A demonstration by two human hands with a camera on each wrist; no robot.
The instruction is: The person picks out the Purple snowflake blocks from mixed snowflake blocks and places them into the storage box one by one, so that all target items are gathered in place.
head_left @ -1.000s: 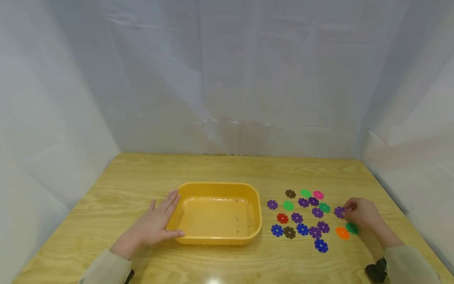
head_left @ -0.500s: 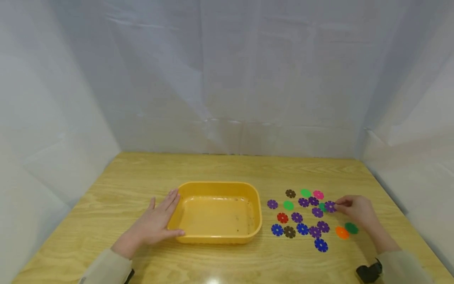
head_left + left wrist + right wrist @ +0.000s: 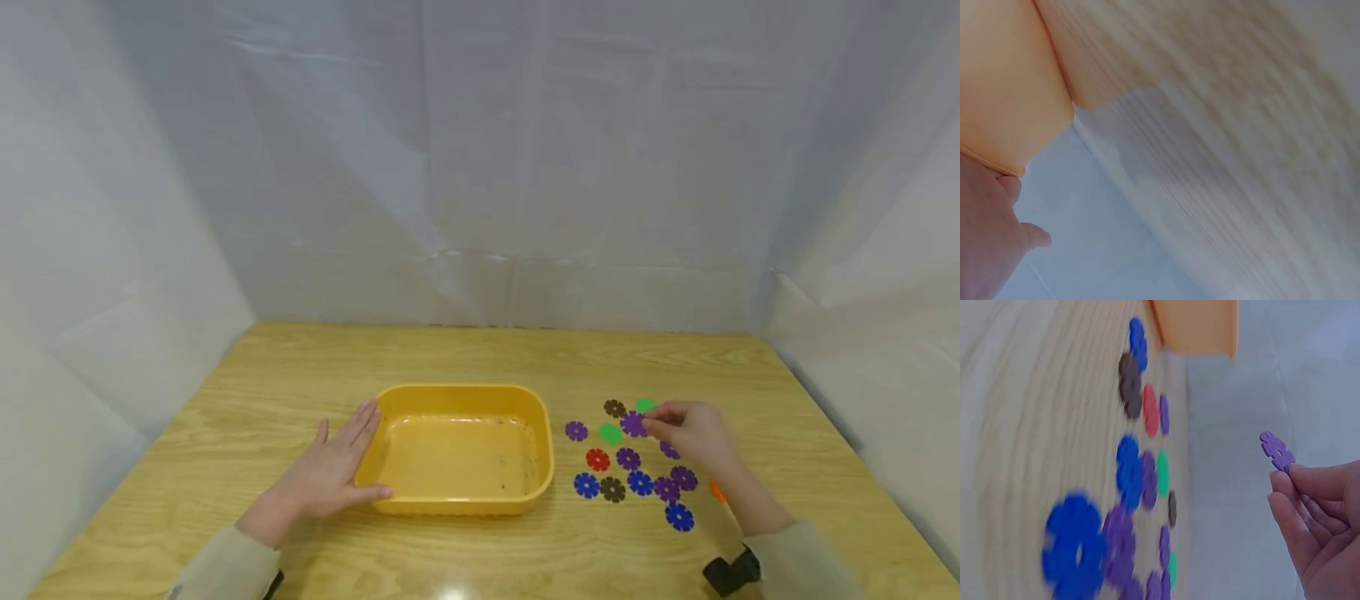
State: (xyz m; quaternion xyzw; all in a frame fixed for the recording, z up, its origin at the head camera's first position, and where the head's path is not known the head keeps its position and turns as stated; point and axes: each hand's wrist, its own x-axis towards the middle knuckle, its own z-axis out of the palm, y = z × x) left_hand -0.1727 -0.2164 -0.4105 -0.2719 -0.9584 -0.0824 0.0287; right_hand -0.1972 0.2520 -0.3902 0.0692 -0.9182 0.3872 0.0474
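A purple notched disc (image 3: 1277,451), shaped like a snowflake piece, is pinched between the thumb and fingers of my right hand (image 3: 693,435). In the right wrist view it is raised above the table. Below and around that hand lie several more notched discs, among them a red one (image 3: 597,460), a blue one (image 3: 679,517) and a brown one (image 3: 612,490). My left hand (image 3: 326,471) rests with spread, straight fingers on the left rim of a yellow plastic basin (image 3: 457,458). Only small dark specks show on the basin's floor. My right hand covers some discs behind it.
The wooden table (image 3: 450,558) has pale sheeting (image 3: 480,167) hanging behind it and along both sides. An orange disc (image 3: 717,490) peeks out beside the right forearm. A black strap piece (image 3: 732,572) sits at the right cuff.
My right hand has lifted the purple disc from the right side of the group and carried it leftward over the other discs. My left hand has stayed on the basin's rim.
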